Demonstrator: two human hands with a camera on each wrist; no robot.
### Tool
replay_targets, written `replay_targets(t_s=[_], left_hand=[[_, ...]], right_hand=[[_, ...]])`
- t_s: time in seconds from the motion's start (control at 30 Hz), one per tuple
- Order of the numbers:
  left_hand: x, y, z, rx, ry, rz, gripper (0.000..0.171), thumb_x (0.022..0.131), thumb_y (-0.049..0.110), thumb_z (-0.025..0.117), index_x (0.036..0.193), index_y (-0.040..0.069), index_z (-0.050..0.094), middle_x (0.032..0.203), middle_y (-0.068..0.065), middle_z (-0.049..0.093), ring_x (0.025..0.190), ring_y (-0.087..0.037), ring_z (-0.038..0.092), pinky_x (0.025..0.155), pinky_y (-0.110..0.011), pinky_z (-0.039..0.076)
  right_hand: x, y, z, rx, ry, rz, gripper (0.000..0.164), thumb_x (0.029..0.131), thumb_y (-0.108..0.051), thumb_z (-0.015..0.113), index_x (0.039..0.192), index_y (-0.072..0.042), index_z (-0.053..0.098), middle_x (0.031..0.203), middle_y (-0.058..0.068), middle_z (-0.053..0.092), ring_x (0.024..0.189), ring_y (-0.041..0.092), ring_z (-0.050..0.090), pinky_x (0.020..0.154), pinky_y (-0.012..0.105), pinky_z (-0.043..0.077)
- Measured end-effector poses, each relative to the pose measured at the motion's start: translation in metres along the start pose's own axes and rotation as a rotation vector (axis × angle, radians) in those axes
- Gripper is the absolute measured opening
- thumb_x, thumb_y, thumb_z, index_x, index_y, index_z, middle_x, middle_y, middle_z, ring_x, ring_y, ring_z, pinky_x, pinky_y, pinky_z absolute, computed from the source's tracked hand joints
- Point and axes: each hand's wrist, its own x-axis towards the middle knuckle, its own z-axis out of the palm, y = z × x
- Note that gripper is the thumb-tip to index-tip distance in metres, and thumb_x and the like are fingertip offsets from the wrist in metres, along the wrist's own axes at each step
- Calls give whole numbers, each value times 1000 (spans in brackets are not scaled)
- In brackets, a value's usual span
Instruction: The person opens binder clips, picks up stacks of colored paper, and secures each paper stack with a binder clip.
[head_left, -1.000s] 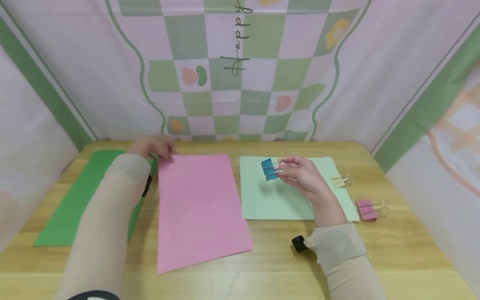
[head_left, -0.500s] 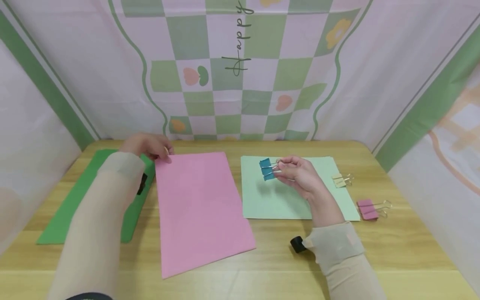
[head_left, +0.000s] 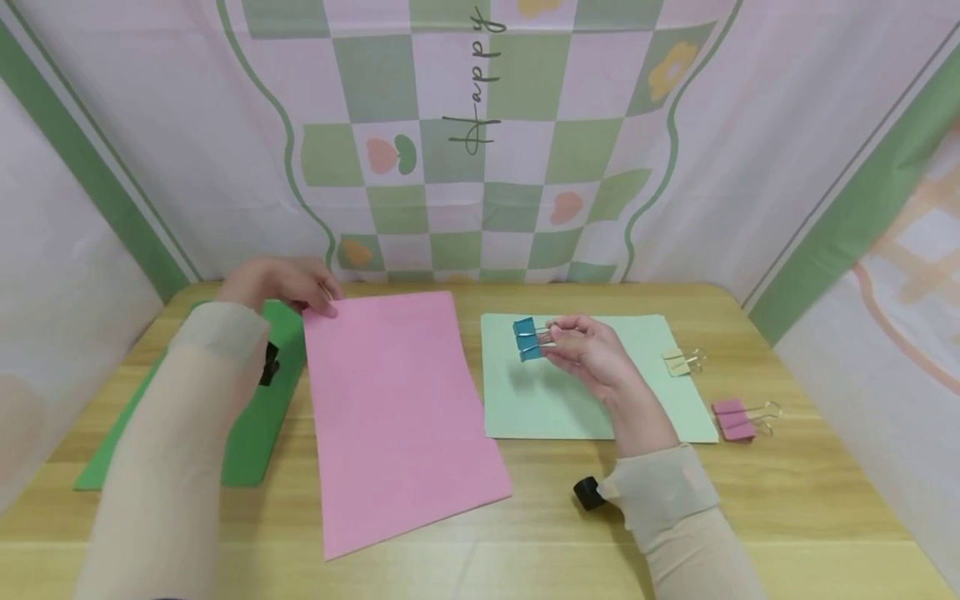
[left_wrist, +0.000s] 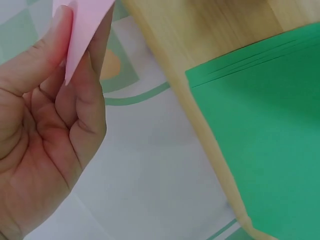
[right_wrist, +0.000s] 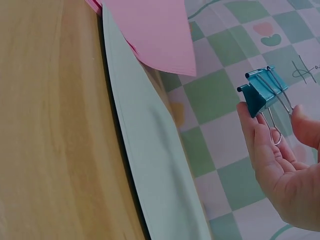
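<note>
My left hand point(head_left: 288, 283) pinches the far left corner of a stack of pink paper point(head_left: 397, 417) between thumb and fingers. That corner is lifted, and in the left wrist view the pink paper point(left_wrist: 90, 30) folds to a point in the grip. My right hand point(head_left: 592, 354) holds a blue binder clip point(head_left: 528, 340) by its wire handles, above a pale mint-green sheet stack point(head_left: 551, 408). Seen from the right wrist, the blue binder clip point(right_wrist: 267, 87) has its mouth facing away from the palm, with the thumb on one handle.
Green paper point(head_left: 255, 442) lies at left, partly under the left arm. A yellow binder clip point(head_left: 677, 362) sits on the mint stack's right edge, and a pink binder clip point(head_left: 733, 419) lies on the wooden table point(head_left: 810, 492) beside it. A patterned curtain point(head_left: 517, 150) hangs behind.
My left hand has moved left and up, lifting and drawing the pink paper's far corner with it. The right hand and blue clip have shifted slightly left.
</note>
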Motion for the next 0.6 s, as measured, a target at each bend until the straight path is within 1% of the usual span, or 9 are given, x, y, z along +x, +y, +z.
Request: replay_targets(t_s=[0.07,0.1,0.13,0.3,0.4,0.6], left_hand=[[-3,1,-1,-20,-7,32,12,96,11,62,96,0,65,65,7,48,59,-7,40,57,-19,37],[-5,1,-2,-31,-8,42,12,96,11,62,93,0,66,65,6,50,59,-6,41,56,-19,38],[-6,1,-3,-38,-7,51,12,96,11,61,93,1,67,65,6,53,59,-6,42,56,-18,38],[-18,3,-9,-64,11,78,19,98,10,59,107,-1,72,76,3,68,64,-5,54,61,-20,47],[-25,4,-11,-74,16,83,20,98,9,59,108,-2,72,80,1,70,67,-7,58,66,-23,51],[-35,4,-14,-94,35,69,23,98,10,59,114,0,72,87,-1,74,74,-10,65,71,-26,56]], right_hand=[[0,1,1,1,-4,4,15,101,-11,56,113,-4,51,96,-5,69,92,8,70,87,21,58],[0,1,2,3,-3,8,14,101,-11,56,113,-4,51,96,-5,69,92,8,70,87,21,58],[1,2,2,10,-4,11,13,101,-11,56,112,-5,51,96,-4,69,92,8,70,87,21,58],[2,5,6,38,-6,18,7,101,-9,55,107,-8,52,95,-3,68,90,10,70,85,21,58],[3,6,9,44,-10,14,5,101,-8,55,105,-9,53,94,-4,68,89,10,70,84,21,59],[3,6,12,51,-8,19,4,101,-8,55,103,-10,55,93,-5,69,88,10,71,84,22,59]])
